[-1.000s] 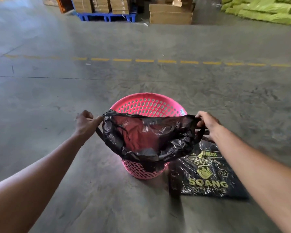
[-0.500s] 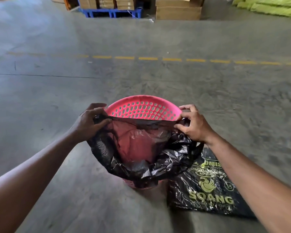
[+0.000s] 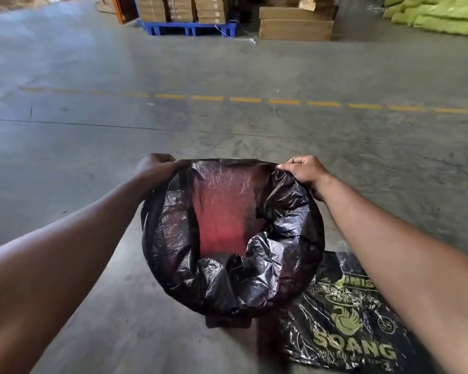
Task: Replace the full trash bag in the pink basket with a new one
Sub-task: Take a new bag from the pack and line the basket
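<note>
A thin black trash bag (image 3: 281, 238) is stretched over the whole mouth of the pink basket, whose pink colour shows only as a glow through the plastic (image 3: 222, 220). My left hand (image 3: 154, 168) grips the bag's edge at the far left of the rim. At the far right of the rim my right hand (image 3: 305, 171) pinches the bag's edge. The bag's lining sags into the basket in loose folds. The basket's outer wall is hidden under the plastic.
A flat black pack of bags with gold "SOANG" print (image 3: 346, 325) lies on the concrete floor just right of the basket. A dashed yellow line (image 3: 243, 99) crosses the floor farther off. Cardboard boxes on a blue pallet (image 3: 189, 27) and green sacks (image 3: 438, 14) stand at the back.
Both hands have carried the bag's edge from the near side to the far side of the rim. The pink rim, visible before, is now covered by the black plastic.
</note>
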Demonstrator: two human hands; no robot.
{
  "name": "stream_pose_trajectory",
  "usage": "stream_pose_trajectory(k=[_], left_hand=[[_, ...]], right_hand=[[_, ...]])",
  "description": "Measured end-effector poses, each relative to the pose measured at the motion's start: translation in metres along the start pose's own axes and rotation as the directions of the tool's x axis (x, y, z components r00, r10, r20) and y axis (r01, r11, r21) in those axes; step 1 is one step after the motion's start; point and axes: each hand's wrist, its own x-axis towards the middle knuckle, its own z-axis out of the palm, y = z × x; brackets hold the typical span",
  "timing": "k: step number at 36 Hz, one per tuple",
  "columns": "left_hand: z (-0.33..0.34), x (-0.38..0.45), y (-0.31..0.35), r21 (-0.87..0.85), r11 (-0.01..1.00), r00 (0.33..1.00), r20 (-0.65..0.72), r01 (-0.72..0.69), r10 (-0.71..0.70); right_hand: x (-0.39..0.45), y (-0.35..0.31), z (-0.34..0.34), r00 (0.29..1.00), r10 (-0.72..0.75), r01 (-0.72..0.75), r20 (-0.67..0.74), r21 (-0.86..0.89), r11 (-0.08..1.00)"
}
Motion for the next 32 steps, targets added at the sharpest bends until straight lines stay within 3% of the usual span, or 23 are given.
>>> stream_pose_trajectory(k=[3, 6, 8, 10, 13, 15, 18, 20, 22, 24, 29, 32], left_hand=[[0.003, -0.006, 0.005, -0.051, 0.997, 0.993, 0.101, 0.062, -0.057], [0.006, -0.015, 0.01, -0.088, 0.986, 0.985, 0.11, 0.141, -0.131], [0.008, -0.023, 0.013, -0.142, 0.96, 0.938, 0.29, 0.241, -0.192], [0.012, -0.031, 0.007, -0.189, 0.945, 0.871, 0.467, 0.267, -0.153], [0.017, -0.034, -0.01, -0.347, 0.884, 0.866, 0.487, 0.312, -0.115], [0.016, -0.036, -0.02, -0.394, 0.871, 0.882, 0.463, 0.293, -0.087], [0.007, -0.048, -0.036, -0.41, 0.827, 0.826, 0.552, 0.385, -0.11], [-0.004, -0.054, -0.047, -0.454, 0.799, 0.855, 0.5, 0.393, -0.137], [-0.018, -0.061, -0.055, -0.459, 0.851, 0.953, 0.27, 0.255, -0.14], [-0.03, -0.076, -0.052, -0.449, 0.878, 0.985, 0.124, 0.167, -0.124], [-0.032, -0.129, -0.038, -0.262, 0.957, 0.975, 0.21, 0.128, -0.073], [-0.022, -0.145, -0.039, -0.211, 0.973, 0.983, 0.171, 0.096, -0.06]], right_hand=[[0.002, -0.004, 0.003, 0.992, 0.089, -0.098, 0.084, 0.118, 0.988], [0.006, -0.004, 0.006, 0.976, 0.132, -0.161, 0.174, 0.166, 0.973], [0.01, -0.002, 0.007, 0.954, 0.146, -0.179, 0.261, 0.109, 0.978], [0.011, -0.002, 0.006, 0.925, 0.144, -0.183, 0.351, 0.082, 0.98], [0.004, 0.0, 0.005, 0.89, 0.132, -0.176, 0.436, 0.062, 0.982], [-0.003, 0.006, 0.002, 0.912, 0.122, -0.163, 0.391, 0.075, 0.984], [-0.011, 0.02, -0.009, 0.987, 0.138, -0.145, 0.082, 0.085, 0.986], [-0.021, 0.031, -0.024, 0.996, 0.04, -0.044, -0.085, -0.045, 0.998], [-0.039, 0.029, -0.033, 0.977, -0.012, -0.021, -0.213, -0.149, 0.989], [-0.07, 0.021, -0.037, 0.968, -0.023, -0.026, -0.249, -0.193, 0.981], [-0.14, 0.015, -0.03, 0.998, 0.047, -0.056, -0.039, -0.32, 0.946], [-0.146, 0.024, -0.02, 0.998, 0.07, -0.065, 0.005, -0.302, 0.951]])
